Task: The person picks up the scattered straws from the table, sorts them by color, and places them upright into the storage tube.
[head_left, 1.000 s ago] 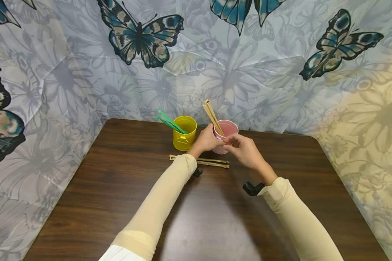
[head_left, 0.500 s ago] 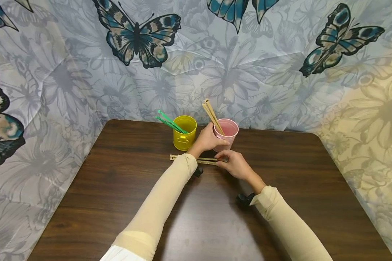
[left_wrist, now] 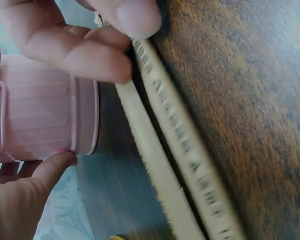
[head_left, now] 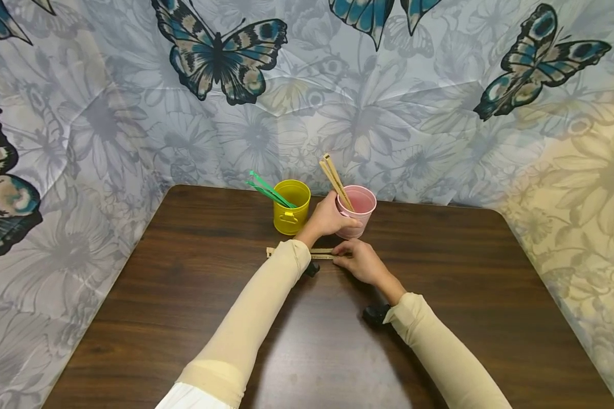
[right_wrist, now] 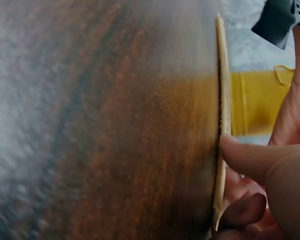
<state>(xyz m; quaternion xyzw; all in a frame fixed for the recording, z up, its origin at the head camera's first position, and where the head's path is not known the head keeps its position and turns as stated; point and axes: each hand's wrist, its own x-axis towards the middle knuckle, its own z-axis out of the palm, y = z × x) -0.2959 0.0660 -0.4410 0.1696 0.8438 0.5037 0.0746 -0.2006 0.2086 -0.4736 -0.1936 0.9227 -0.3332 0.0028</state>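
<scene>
My left hand (head_left: pixel 323 219) grips the side of a small pink bucket (head_left: pixel 364 218), its thumb toward the front. Two slim tan sticks (head_left: pixel 336 180) printed at the top lean out of that bucket. In front of it, two more long tan sticks (left_wrist: pixel 192 145) with dark lettering lie side by side on the table; the left forearm covers part of them in the head view. My right hand (head_left: pixel 362 262) pinches their right end between thumb and fingers. In the right wrist view its thumb presses against one stick (right_wrist: pixel 223 95).
A yellow bucket (head_left: pixel 286 221) holding green sticks (head_left: pixel 267 190) stands just left of the pink one. The brown wooden table (head_left: pixel 194 295) ends close behind both buckets, at a butterfly-patterned cloth (head_left: pixel 256 136).
My right hand has left the pink bucket's rim and come down leftward to the lying tan sticks, where it now pinches them. The left hand stays on the bucket.
</scene>
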